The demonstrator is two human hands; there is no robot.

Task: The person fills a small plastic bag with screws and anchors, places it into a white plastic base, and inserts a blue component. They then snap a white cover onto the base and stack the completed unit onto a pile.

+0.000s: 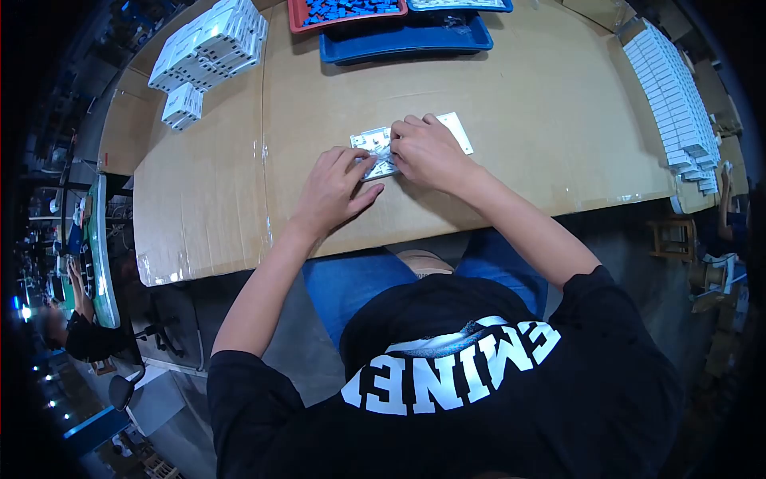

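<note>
A white plastic housing (369, 141) with small parts inside lies on the cardboard-covered table (319, 104). My left hand (333, 188) rests at its left side, thumb and fingers apart, fingertips touching the near left part. From the right, my right hand (427, 152) reaches over the housing with its fingers bent and pressed together; what its fingertips hold, if anything, is hidden. Partly behind my right hand, a flat white plate (456, 132) lies to the right of the housing.
White boxy units (209, 48) are stacked at the back left, and rows of similar units (670, 96) stand at the right edge. A red tray of blue parts (347, 9) and blue trays (407, 48) sit at the back. Co-workers are visible at both sides.
</note>
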